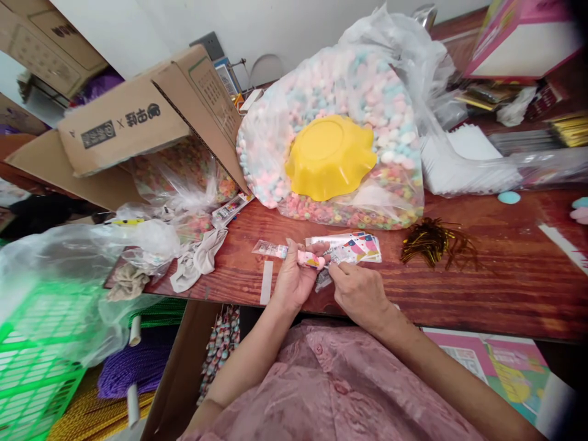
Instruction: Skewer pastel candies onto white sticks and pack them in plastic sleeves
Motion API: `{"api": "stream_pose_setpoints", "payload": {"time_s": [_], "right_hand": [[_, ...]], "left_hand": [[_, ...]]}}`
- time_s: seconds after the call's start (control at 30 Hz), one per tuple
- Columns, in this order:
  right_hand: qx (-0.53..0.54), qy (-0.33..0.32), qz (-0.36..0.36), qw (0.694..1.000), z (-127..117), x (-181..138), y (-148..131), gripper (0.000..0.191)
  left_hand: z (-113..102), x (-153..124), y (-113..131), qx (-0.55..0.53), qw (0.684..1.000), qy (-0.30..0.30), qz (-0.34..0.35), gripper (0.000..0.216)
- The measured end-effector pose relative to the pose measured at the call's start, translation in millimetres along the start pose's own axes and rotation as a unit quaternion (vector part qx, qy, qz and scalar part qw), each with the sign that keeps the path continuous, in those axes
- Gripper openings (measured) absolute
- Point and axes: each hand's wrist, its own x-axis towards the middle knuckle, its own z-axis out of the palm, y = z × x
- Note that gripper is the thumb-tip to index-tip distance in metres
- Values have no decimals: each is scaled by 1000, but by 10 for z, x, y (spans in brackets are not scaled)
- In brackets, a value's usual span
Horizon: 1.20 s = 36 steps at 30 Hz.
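Note:
My left hand (294,285), palm up, is closed round a slim clear packet (310,260) with pink pieces and a printed label; its flat clear end sticks out to the left. At the packet's right end, the fingers of my right hand (361,291) are pinched together. What lies between those fingertips is too small to make out. Flat printed clear bags (362,246) lie in a fanned stack just behind my hands. A white strip (266,282) rests on the table left of my left hand.
A big clear bag of pastel sweets (266,141) stands behind, topped by an upturned yellow bowl (331,156). Left are an open cardboard box (133,122) and a green basket (37,343). Gold twist ties (427,242) and white sheets (473,159) lie right on the wooden table (459,294).

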Motion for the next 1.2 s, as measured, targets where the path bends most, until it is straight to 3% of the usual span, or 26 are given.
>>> {"api": "stream_pose_setpoints", "payload": {"time_s": [0.1, 0.3, 0.43, 0.57, 0.7, 0.93, 1.0, 1.1, 1.2], "right_hand": [[11, -11, -2, 1000, 46, -25, -68, 21], [72, 31, -52, 996, 97, -57, -161, 22], [88, 49, -85, 991, 81, -66, -224, 22], [115, 37, -88, 989, 76, -70, -270, 22], [172, 25, -77, 982, 100, -60, -265, 25], [252, 12, 3, 968, 87, -32, -200, 30], [334, -9, 64, 940, 77, 0, -180, 27], [490, -33, 158, 856, 74, 66, -138, 20], [563, -62, 196, 801, 50, 116, -101, 23]], "left_hand": [[2, 0, -36, -2, 1000, 17, 0, 38], [-40, 28, -61, -20, 999, 42, -18, 41], [-65, 36, -4, -32, 997, 53, -47, 39], [-59, 25, 59, -41, 996, 77, -29, 40], [-50, 0, 24, -13, 1000, 27, -5, 38], [-85, -32, -89, 70, 996, -57, -6, 41], [-91, -35, -95, 84, 993, -77, -13, 41], [-87, -32, -86, 91, 992, -89, -16, 41], [-82, -20, -74, 63, 994, -84, -13, 39]]}}
